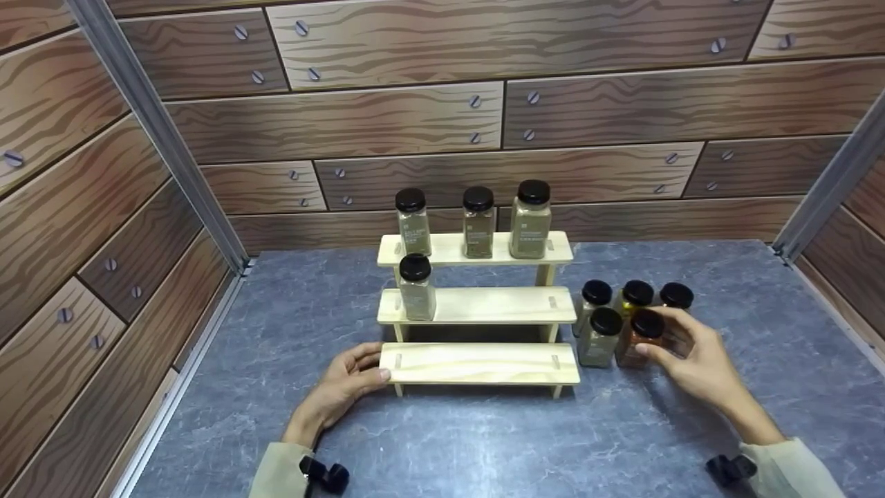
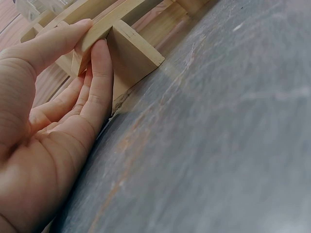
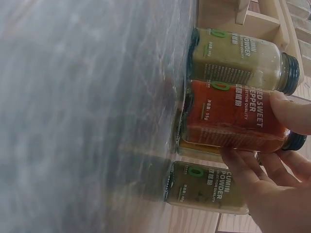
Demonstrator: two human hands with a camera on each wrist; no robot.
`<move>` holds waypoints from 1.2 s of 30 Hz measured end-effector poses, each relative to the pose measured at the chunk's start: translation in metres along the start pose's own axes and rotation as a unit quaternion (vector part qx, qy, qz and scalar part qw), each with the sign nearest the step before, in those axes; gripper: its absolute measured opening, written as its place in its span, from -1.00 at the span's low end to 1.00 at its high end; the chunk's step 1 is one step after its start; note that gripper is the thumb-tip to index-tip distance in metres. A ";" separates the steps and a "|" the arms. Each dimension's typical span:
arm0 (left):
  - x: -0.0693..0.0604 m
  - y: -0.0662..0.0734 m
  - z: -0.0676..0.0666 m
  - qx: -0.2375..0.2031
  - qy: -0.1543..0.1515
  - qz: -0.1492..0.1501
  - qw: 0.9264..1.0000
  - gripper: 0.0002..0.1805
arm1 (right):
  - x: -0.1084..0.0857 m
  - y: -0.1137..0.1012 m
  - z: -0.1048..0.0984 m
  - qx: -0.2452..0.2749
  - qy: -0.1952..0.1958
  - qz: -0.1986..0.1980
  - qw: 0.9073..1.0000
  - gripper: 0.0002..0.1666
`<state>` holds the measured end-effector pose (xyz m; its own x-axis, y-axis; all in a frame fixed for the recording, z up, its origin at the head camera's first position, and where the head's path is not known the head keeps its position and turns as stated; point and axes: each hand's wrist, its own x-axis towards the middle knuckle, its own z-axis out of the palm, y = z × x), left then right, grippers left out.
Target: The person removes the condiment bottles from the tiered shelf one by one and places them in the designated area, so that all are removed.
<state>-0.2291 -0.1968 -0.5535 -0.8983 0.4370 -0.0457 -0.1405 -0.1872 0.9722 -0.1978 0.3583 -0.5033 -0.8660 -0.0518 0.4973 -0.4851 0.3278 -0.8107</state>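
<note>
A three-step wooden rack stands on the table. My left hand pinches the left end of its lowest step, thumb on top and fingers beneath, as the left wrist view shows at the board's corner. To the right of the rack, my right hand holds a red sweet pepper jar between thumb and fingers. This black-lidded jar is upright at the front of a cluster. Beside it, nearer the rack, stands a cumin powder jar; another cumin powder jar shows below the fingers in the right wrist view.
Three spice jars stand on the top step, the middle one darker. One jar is at the left of the middle step. Behind the held jar are a yellow-filled jar and others. Wood-patterned walls enclose the grey table.
</note>
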 end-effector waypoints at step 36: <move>-0.001 0.000 0.001 0.004 0.020 -0.010 1.000 -0.20 | 0.005 -0.015 -0.009 -0.080 -0.031 0.005 0.996 -0.32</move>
<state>-0.2279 -0.1960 -0.5537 -0.9110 0.4057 -0.0743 -0.1557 -0.1714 0.9728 -0.1941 0.3616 -0.4859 -0.8788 -0.1041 0.4656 -0.4553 0.4745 -0.7533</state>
